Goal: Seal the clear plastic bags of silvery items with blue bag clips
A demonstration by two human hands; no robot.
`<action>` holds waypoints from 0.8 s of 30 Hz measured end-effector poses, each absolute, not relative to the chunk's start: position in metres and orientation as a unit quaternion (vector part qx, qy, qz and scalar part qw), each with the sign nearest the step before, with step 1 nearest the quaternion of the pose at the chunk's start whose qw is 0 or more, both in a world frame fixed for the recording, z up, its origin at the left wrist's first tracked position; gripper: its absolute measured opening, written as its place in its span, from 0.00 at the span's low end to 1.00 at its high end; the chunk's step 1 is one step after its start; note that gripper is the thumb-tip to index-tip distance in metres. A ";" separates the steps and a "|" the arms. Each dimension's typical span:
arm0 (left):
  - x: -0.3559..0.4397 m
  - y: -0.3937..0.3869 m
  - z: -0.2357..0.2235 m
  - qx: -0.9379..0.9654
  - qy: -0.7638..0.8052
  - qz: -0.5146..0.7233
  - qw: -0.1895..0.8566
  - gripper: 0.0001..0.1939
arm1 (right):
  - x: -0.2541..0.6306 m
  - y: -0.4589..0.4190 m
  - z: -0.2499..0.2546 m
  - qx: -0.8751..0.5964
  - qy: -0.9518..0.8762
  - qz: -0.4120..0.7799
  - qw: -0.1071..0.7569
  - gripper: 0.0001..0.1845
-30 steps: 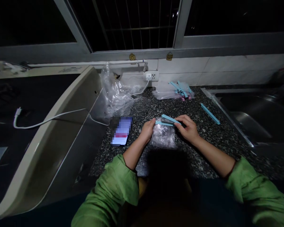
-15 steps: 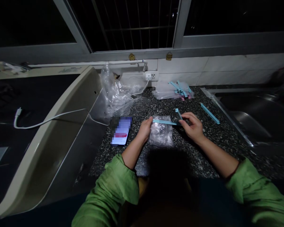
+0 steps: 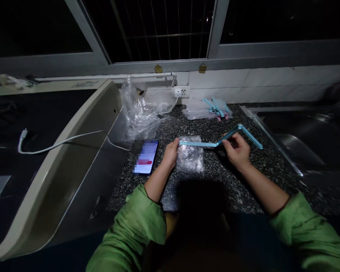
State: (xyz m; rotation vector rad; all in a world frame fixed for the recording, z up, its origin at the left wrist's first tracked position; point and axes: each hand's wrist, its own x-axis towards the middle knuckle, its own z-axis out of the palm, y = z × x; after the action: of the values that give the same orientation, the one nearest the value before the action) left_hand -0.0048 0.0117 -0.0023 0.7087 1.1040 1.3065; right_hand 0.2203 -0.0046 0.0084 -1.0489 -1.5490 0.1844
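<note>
A light-blue plastic bag sealing clip [image 3: 198, 144], long and hinged, is spread between my hands in a wide bend. My left hand [image 3: 169, 154] pinches its left end, fingers closed. On the other arm of the clip, my right hand [image 3: 238, 153] has its thumb and fingers closed. Beneath the clip is a crumpled clear plastic bag [image 3: 190, 159], right beside my left hand; whether those fingers also touch it I cannot tell. A second light-blue clip [image 3: 252, 137] lies on the counter beyond my right hand. The held clip's far tip overlaps its upper end in view.
A lit phone [image 3: 146, 156] lies on the speckled counter [image 3: 164, 189] at left. Behind are a heap of clear plastic [image 3: 141, 117] and a clear bag [image 3: 197, 109] with several blue clips. A white cable [image 3: 62, 142] crosses the left side. A sink [image 3: 294, 147] is at right.
The clip's right arm has swung outward and down to the right, widening the bend. My right hand has moved slightly right with it; my left hand has shifted a little left.
</note>
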 end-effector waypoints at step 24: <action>-0.009 0.013 0.006 0.279 0.494 0.594 0.570 0.20 | 0.225 -0.005 0.018 -0.405 -0.641 0.140 0.637 0.10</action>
State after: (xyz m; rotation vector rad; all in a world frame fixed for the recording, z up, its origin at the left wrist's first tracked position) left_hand -0.0089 0.0126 0.0057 0.6554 1.1594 1.3950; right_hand 0.2249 -0.0052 0.0182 -0.9244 -1.4640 0.3187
